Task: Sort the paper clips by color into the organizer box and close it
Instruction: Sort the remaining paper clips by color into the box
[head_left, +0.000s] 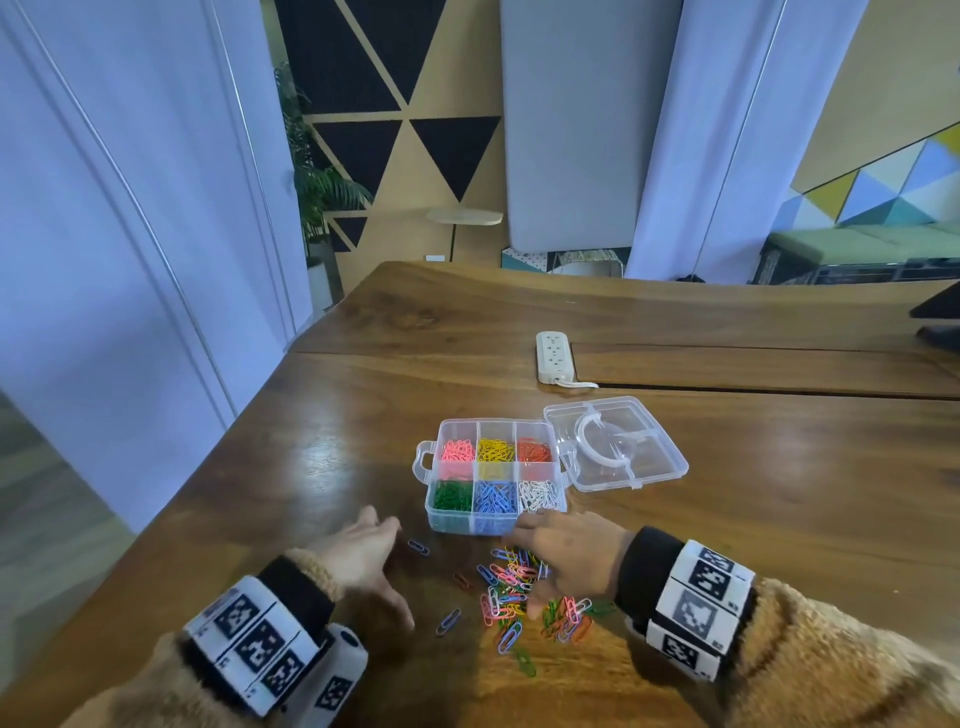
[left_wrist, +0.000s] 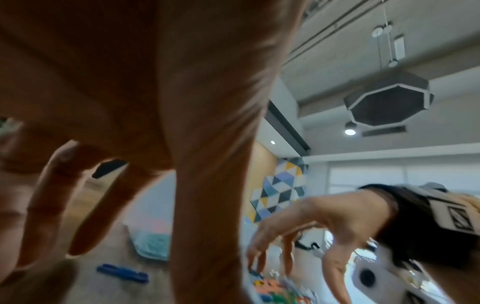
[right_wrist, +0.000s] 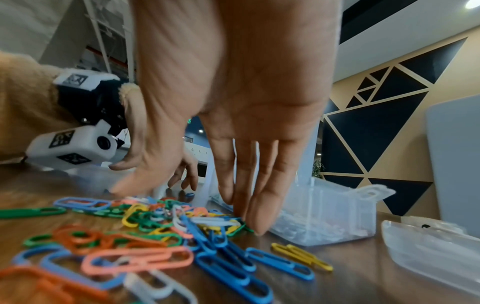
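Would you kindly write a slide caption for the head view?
Both hands, left and right, reach over mixed clips before the open organizer on the table.

Wooden table (head_left: 322, 467) under organizer box (head_left: 496, 522), loose paper clips (head_left: 514, 587), power strip (head_left: 555, 357).

The clear organizer box (head_left: 497, 475) holds pink, yellow, orange, green, blue and white clips, a mixed-colour pile (head_left: 519, 587) lies on the brown wooden worktop (head_left: 727, 519), and black-and-white patterned bands (head_left: 696, 603) wrap tan fuzzy sleeves (head_left: 831, 665).
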